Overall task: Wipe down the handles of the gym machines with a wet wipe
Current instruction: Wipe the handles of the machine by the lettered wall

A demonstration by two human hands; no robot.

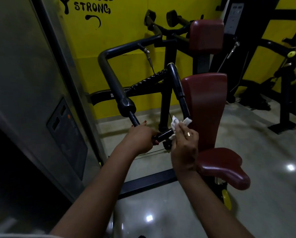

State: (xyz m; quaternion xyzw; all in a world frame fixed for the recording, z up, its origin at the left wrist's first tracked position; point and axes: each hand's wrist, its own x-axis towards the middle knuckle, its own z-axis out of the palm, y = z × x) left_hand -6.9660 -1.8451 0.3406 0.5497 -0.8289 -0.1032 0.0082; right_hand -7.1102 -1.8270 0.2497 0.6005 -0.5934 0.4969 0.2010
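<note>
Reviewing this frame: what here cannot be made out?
All in the head view:
handle: its near end is hidden under the left hand gripping it.
wipe: partly covered by the right hand holding it; whether it is wet cannot be told.
wall lettering: the line above "STRONG" is cut off by the top edge.
panel label: too dark and blurred to read.
</note>
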